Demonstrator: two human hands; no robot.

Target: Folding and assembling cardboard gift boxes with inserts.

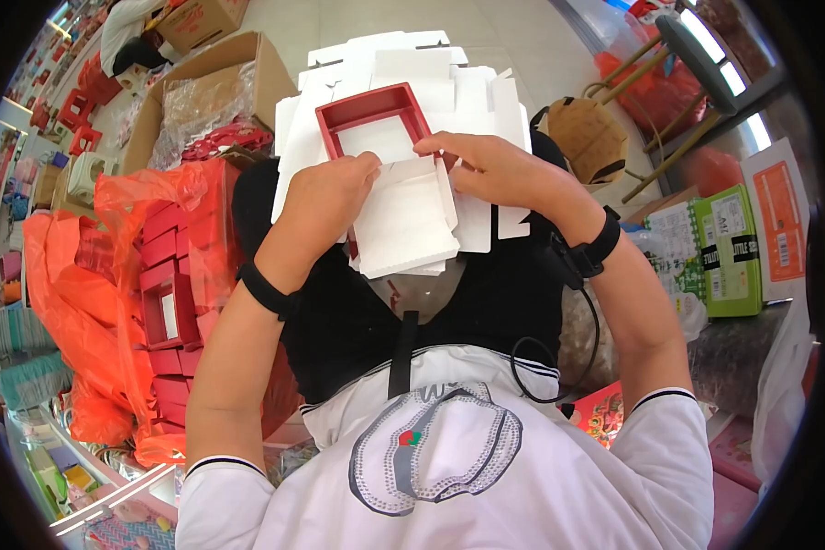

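Note:
A red cardboard box frame (372, 102) with an open middle lies on a stack of flat white cardboard blanks (485, 93) across the lap. Against its near side is a white cardboard insert (405, 216) with folded edges, slightly tilted. My left hand (333, 199) grips the insert's upper left corner, where it meets the red frame. My right hand (488, 165) is at the upper right corner, its index finger on the red frame's edge and its thumb beside the insert. The fingertips of both hands are partly hidden.
At left, an orange plastic bag (75, 302) surrounds stacked red boxes (168, 240). Behind it stands an open cardboard carton (268, 89) with plastic-wrapped goods. A paper bag (584, 141), a stool (694, 65) and a green box (729, 254) are at right. Another person (127, 34) is at upper left.

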